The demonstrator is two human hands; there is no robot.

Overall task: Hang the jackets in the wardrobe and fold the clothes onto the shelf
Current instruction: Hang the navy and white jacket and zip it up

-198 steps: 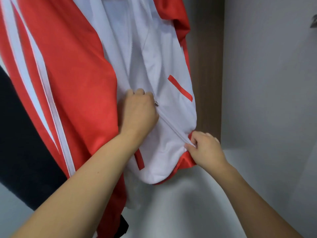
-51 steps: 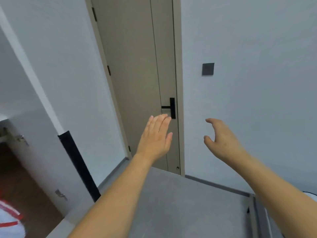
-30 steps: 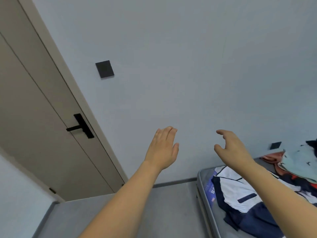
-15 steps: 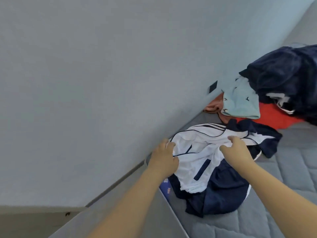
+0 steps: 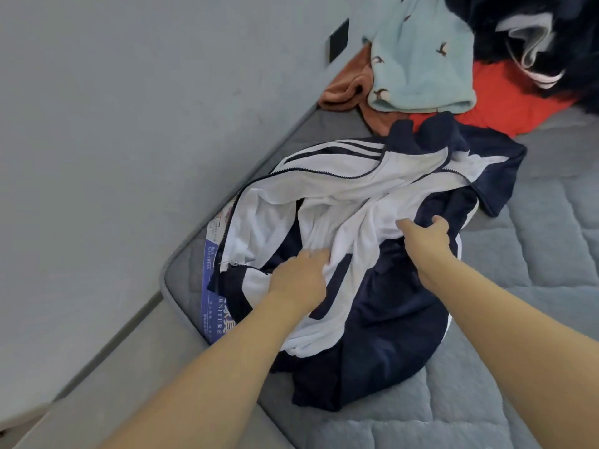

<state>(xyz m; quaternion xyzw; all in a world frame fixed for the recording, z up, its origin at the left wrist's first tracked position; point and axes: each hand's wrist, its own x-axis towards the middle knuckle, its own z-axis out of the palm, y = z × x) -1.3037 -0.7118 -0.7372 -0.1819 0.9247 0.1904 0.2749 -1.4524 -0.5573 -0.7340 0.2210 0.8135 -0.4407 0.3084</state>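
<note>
A crumpled navy and white track jacket (image 5: 372, 202) lies unzipped on the corner of a grey quilted mattress (image 5: 534, 319). My left hand (image 5: 301, 277) grips a bunch of its white fabric near the lower front. My right hand (image 5: 428, 238) pinches a fold where the white panel meets the navy side. Both arms reach in from the bottom of the view. The wardrobe and its shelf are out of sight.
Further back on the mattress lie a light blue fleece garment (image 5: 421, 59), a brown one (image 5: 350, 85), a red one (image 5: 518, 98) and a dark fluffy one (image 5: 551, 34). A grey wall (image 5: 129, 124) runs along the left. Grey floor (image 5: 146, 367) borders the mattress corner.
I turned from the hung red and white jacket past a door to the mattress. Both hands came down empty and took hold of the navy and white jacket.
</note>
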